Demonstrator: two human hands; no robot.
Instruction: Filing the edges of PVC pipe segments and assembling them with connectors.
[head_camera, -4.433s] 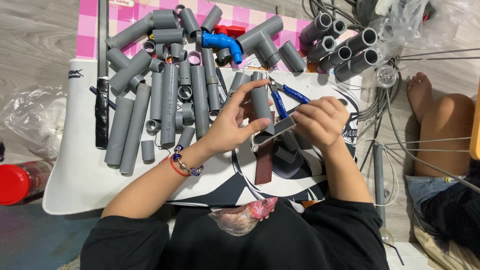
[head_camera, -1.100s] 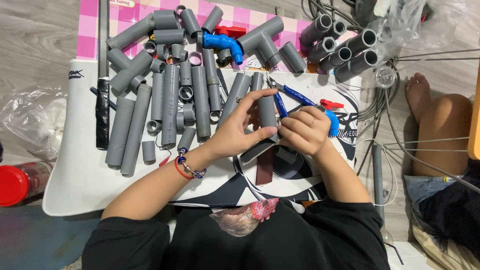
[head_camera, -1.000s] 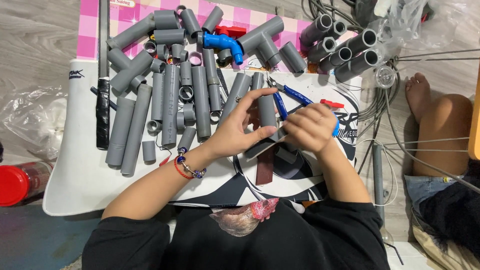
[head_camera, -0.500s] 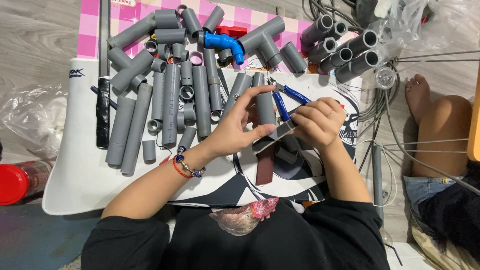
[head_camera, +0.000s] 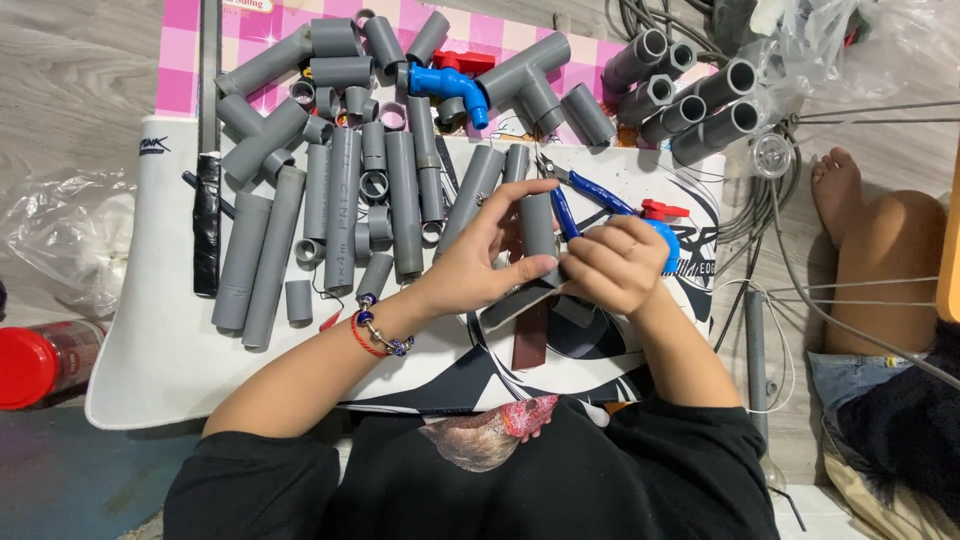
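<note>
Over white board (head_camera: 160, 340), right hand (head_camera: 610, 265) slid back toward pipe (head_camera: 538, 235).

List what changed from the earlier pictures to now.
The right hand slid left along the flat grey strip, back toward the short grey pipe, uncovering the blue valve behind it. The left hand keeps the pipe upright on the strip. The loose pipes and blue pliers have not moved.

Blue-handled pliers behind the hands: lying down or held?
Lying down: the pliers rest on the board, handles spread, behind the right hand; no hand grips them.
</note>
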